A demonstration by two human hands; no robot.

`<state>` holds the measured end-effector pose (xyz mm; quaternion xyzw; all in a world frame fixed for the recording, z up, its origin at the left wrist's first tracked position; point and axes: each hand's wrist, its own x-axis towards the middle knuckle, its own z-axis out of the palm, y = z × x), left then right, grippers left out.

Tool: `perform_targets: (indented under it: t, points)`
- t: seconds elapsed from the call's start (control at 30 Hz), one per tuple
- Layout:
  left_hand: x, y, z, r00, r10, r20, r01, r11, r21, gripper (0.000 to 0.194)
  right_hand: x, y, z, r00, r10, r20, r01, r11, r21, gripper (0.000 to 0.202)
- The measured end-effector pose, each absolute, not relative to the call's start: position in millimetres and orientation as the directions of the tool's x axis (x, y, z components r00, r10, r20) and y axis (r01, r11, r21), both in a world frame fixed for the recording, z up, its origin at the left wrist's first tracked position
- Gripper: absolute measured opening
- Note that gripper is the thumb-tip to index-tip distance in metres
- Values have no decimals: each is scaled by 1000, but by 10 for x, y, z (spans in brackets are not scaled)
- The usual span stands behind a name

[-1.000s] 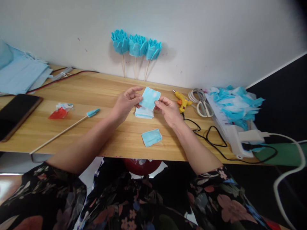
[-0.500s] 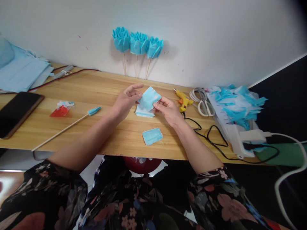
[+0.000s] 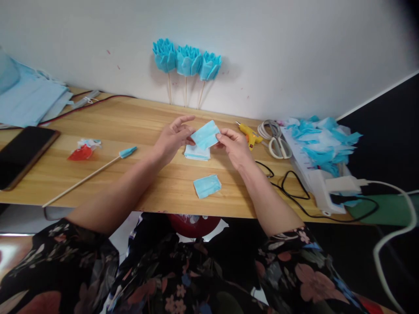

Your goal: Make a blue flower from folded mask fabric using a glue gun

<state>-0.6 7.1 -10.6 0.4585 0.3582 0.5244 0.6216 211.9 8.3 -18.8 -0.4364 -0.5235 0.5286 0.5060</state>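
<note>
A light blue fabric piece (image 3: pixel 206 134) is held up flat between my hands. My left hand (image 3: pixel 176 136) pinches its left edge, with the index finger stretched out above. At the opposite edge, my right hand (image 3: pixel 233 146) grips it between thumb and fingers. Just beneath lies a small stack of white and blue fabric pieces (image 3: pixel 197 152), partly covered by the held one. Closer to the table's front edge, a single blue fabric piece (image 3: pixel 207 186) rests flat. A wooden stick with a blue wrapped tip (image 3: pixel 128 152) lies left of my left forearm.
Three blue fabric flowers on sticks (image 3: pixel 188 61) lean against the wall. At right are a yellow glue gun (image 3: pixel 249 135), scissors (image 3: pixel 278 147), a power strip (image 3: pixel 322 187) and a bin of fabric scraps (image 3: pixel 327 144). A phone (image 3: pixel 24 152), red-and-white packet (image 3: pixel 81 151) and face masks (image 3: pixel 29 96) lie left.
The held fabric piece has turned from a tilted diamond to a more level, wider-spread rectangle. My right hand has shifted slightly right, its grip now nearer the piece's right corner.
</note>
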Motion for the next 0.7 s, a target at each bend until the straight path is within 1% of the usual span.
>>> perform_targets:
  t: [0.07,0.1,0.13,0.17,0.2,0.27,0.33,0.4,0.5,0.57,0.6,0.67,0.7]
  points:
    - [-9,70,-95,173,985,25,-314,31,949,41,2203,175,-232,3,996,86,-24,86,-996,19]
    - [-11,68,-89,161,987,18,-304,32,952,40,2249,221,-257,52,995,91,36,89,-995,18]
    - [-12,65,-82,150,989,8,-291,36,956,39,2293,261,-282,85,991,105,137,93,-986,18]
    - [-12,63,-77,140,990,-2,-277,42,960,37,2331,293,-305,103,984,144,277,111,-954,17]
    - [-12,60,-73,134,991,-12,-262,47,964,36,2360,313,-323,97,975,199,438,138,-888,19]
    - [-8,56,-71,128,992,-23,-238,53,970,35,2387,319,-337,37,960,279,712,171,-681,28]
    - [-5,57,-75,120,993,-19,-220,45,975,34,2382,287,-316,-24,955,294,859,170,-483,35]
    - [-6,60,-83,114,993,-10,-198,33,980,34,2367,239,-265,-68,955,289,916,175,-362,36]
    - [-13,67,-96,121,993,4,-144,14,989,34,2355,172,-166,-139,927,350,932,241,-269,38]
    - [-10,73,-114,142,990,20,-85,-8,996,34,2344,131,-108,-176,897,405,917,298,-263,39]
    - [-5,76,-130,158,987,34,-48,-27,999,33,2332,109,-86,-196,889,414,902,329,-280,38]
    - [14,77,-172,196,977,79,34,-87,996,33,2293,56,-51,-258,889,379,851,394,-346,36]
    - [26,75,-196,225,969,101,83,-122,989,33,2269,25,-34,-311,892,329,820,427,-381,34]
